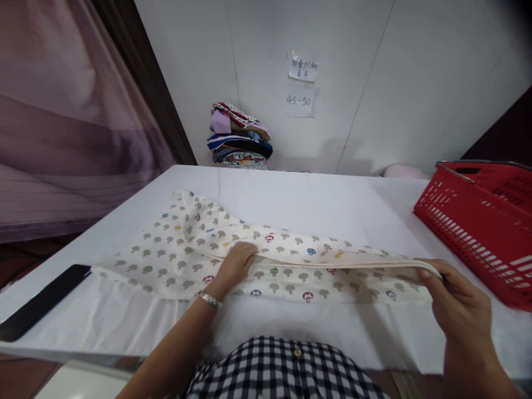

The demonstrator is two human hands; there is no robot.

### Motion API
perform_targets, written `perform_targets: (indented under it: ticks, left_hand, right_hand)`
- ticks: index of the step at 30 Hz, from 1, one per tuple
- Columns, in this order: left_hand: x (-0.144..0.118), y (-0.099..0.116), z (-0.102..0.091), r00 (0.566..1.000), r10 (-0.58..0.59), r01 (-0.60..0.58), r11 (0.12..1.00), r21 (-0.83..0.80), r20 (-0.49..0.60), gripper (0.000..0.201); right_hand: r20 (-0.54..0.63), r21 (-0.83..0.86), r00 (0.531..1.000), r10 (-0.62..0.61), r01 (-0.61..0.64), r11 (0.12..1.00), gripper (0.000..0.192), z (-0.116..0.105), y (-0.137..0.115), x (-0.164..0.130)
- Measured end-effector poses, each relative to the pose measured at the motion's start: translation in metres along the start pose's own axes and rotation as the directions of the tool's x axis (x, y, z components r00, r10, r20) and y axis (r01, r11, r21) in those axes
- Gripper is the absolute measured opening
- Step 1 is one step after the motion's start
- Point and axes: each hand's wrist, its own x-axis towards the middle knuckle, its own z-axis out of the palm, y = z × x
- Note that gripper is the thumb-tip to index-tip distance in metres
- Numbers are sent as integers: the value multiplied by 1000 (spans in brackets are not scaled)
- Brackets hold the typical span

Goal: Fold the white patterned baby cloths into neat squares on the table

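A white cloth printed with small mushrooms lies lengthwise across the white-covered table, its far part folded over toward me. Near the middle of the fold, my left hand is closed at the cloth's edge, its fingertips partly hidden by the fabric. At the right end my right hand pinches the layered edge between thumb and fingers and holds it slightly raised. The left end of the cloth spreads wider, with a loose, rumpled fold at its far corner.
A red plastic basket stands on the table's right side. A dark flat object lies at the left edge. Folded fabrics are stacked behind the table, against the wall. Paper notes hang above, and a pinkish curtain is on the left.
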Motion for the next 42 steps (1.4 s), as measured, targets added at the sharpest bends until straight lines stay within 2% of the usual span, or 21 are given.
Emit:
perform_targets:
  ticks: [5,12,19,26,42]
  left_hand:
    - [-8,3,-15,1000,30,-30,999,12,-6,15]
    - [-22,5,-7,999,26,-25,1000,-10,37,17]
    - [-26,14,-15,998,-3,8,996,-91,56,15]
    - [-32,17,-15,992,0,20,988,-152,124,13]
    - [-36,7,-6,992,50,-42,997,-67,115,16]
  right_hand:
    - [-24,-51,997,68,-69,996,15,-2,-4,0]
    - [-23,-6,996,89,-89,996,17,0,-1,-2]
    - [-16,-35,995,102,-103,994,17,-2,3,-1]
    - [-37,-43,994,103,-105,994,18,-1,4,-1]
    - [-45,-18,995,92,-93,995,14,1,-4,3]
